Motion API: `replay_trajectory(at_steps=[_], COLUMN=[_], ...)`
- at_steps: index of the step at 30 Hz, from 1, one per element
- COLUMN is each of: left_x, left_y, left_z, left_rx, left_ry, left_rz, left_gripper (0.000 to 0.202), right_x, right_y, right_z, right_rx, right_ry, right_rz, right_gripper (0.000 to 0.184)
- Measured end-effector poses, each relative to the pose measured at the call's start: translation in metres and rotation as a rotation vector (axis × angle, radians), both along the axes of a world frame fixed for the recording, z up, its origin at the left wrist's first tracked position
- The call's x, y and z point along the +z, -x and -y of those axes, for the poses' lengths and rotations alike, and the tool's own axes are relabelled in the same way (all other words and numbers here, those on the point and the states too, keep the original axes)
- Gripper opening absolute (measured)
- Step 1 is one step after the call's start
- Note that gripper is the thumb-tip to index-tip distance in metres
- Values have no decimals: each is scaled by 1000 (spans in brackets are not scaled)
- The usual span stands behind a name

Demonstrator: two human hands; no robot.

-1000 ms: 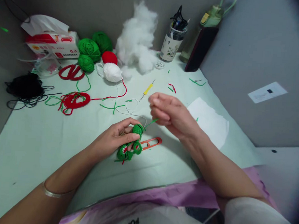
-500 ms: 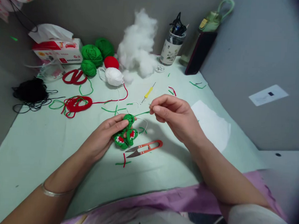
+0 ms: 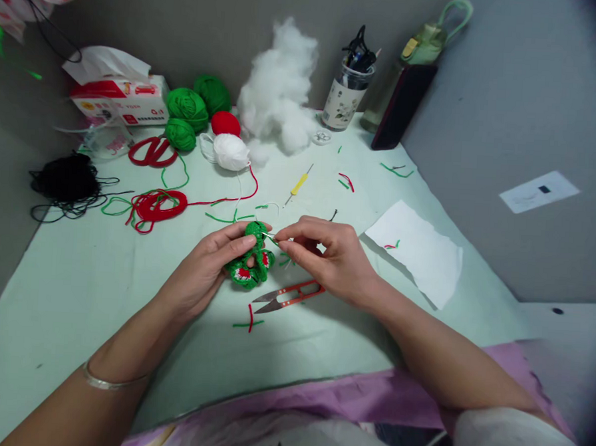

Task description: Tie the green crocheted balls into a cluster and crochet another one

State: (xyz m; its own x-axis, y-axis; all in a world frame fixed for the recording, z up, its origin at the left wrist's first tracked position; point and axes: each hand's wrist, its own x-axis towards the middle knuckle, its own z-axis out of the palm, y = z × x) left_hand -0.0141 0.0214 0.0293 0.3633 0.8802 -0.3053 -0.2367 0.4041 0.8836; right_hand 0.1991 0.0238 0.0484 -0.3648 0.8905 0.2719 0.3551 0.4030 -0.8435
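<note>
My left hand [image 3: 203, 271] grips a small green crochet piece [image 3: 250, 260] with red and white patches, held just above the pale green table [image 3: 74, 291]. My right hand [image 3: 323, 257] is closed in a pinch on a thin needle [image 3: 269, 235] whose tip touches the top of the crochet piece. Orange thread snips [image 3: 289, 296] lie on the table right under my right hand. Short red and green yarn scraps [image 3: 247, 320] lie in front of the piece.
At the back stand green yarn balls [image 3: 187, 107], a red ball [image 3: 226, 123], a white ball [image 3: 230, 151], white stuffing [image 3: 279, 95], a tissue box [image 3: 119, 97], red scissors [image 3: 152, 152], a pen jar [image 3: 344, 96] and a bottle [image 3: 411, 62]. A yellow crochet hook [image 3: 299, 180], red yarn coil [image 3: 154, 205], black yarn [image 3: 63, 177] and white paper [image 3: 416, 249] lie around.
My right hand came down and leftward from a raised pull of green yarn to the crochet piece, its needle now at the piece's top. My left hand turned the piece slightly.
</note>
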Motion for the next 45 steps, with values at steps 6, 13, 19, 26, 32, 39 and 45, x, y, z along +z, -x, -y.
replay_trajectory(at_steps=[6,13,19,26,32,39,45], left_x=[-1,-1,-2,-7,-8,-9,-8], left_y=[0,-2,0,-4,-3,-2,-3], left_z=[0,1,2,2,3,3,3], left_rx=[4,67,63,53,46,43,73], left_ry=[4,-29,-52,-145,-176,-221,-226], left_rz=[-13,-63,-86,-74,-69,-96,-106], left_gripper=[31,29,32,23,23,21,24], right_x=[1,4,4,1,-2,-9,-7], right_y=[0,-1,-2,2,-1,2,0], right_z=[1,2,2,2,-5,-7,-8], right_rx=[8,-19,-7,-16,96,85,122], right_ry=[65,91,110,155,253,354,337], right_rz=[18,61,42,44,-125,-199,-185], right_gripper=[12,12,12,12,14,25,20])
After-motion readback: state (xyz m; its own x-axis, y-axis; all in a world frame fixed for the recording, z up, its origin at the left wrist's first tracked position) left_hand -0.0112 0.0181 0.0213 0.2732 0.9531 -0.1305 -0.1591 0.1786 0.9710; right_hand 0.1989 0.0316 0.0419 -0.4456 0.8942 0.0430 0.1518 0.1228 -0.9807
